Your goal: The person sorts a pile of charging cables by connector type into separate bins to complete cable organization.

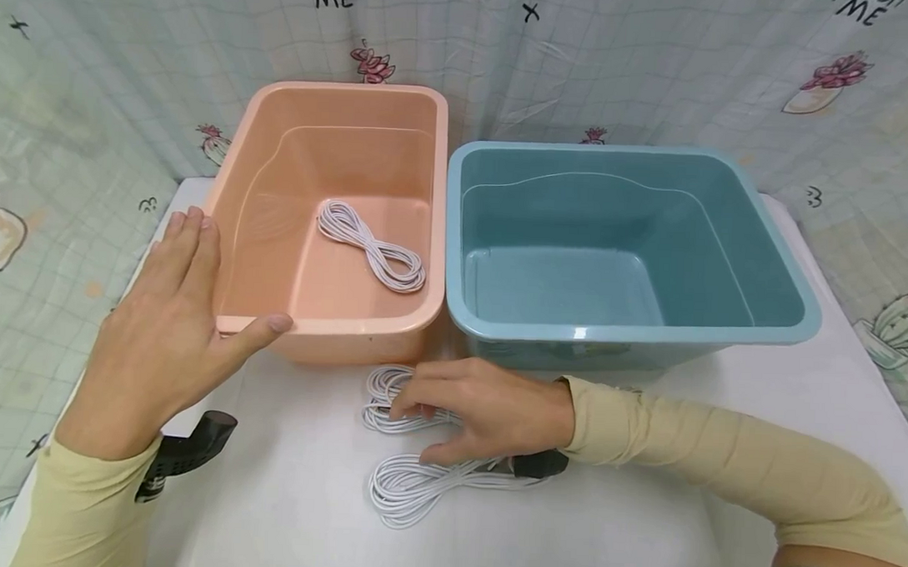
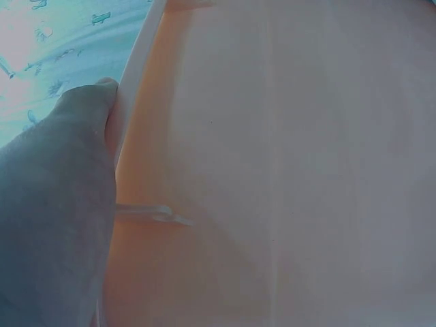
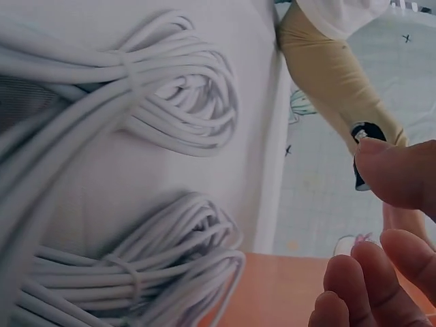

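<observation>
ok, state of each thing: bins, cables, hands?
Peach bin: upright, uncovered
Blue bin: upright, uncovered
Bin cable: coiled, inside peach bin
Far cable: coiled, tied, outside bins
Near cable: coiled, tied, outside bins
Left hand: resting on peach bin's rim
Right hand: over far and near cables, gripping nothing

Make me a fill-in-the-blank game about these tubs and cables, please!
1. Exactly ____ white cable bundle lies inside the peach tub.
2. In the head view, the blue tub stands to the ____ of the peach tub.
3. By the right hand, ____ more bundles lie on the white table.
4. Of the two tubs, the left hand touches the ____ one.

Missing words: one; right; two; peach.
</observation>
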Motion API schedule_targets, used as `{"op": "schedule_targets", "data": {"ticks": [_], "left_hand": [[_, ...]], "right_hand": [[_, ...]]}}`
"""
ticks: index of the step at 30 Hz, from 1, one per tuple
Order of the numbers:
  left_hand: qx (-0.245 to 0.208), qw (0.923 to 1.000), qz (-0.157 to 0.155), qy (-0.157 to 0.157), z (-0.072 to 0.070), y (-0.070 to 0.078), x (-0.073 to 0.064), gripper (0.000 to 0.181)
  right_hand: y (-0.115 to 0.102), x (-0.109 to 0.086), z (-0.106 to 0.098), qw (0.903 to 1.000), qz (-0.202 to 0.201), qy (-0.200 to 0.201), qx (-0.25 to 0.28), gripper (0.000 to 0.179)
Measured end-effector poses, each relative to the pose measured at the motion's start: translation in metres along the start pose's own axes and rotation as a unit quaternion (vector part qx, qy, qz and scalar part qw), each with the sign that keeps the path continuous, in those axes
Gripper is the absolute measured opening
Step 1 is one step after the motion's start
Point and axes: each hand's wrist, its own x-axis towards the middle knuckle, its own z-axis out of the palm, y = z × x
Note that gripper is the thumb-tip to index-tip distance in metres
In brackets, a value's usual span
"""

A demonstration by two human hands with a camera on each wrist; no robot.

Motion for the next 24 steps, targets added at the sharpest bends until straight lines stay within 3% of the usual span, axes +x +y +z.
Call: {"op": "schedule_targets", "data": {"ticks": [8,24], "left_hand": [[0.001,0.9999,0.007,0.009,0.000,0.000,0.001,0.109],[0.001,0.9999,0.007,0.009,-0.001,0.000,0.000,0.109]], "right_hand": [[0.011,-0.009,0.015,0.9996,0.008,-0.020,0.017,0.042],[0.018,-0.015,0.029,0.9915,0.057,-0.111,0.036,0.038]]}}
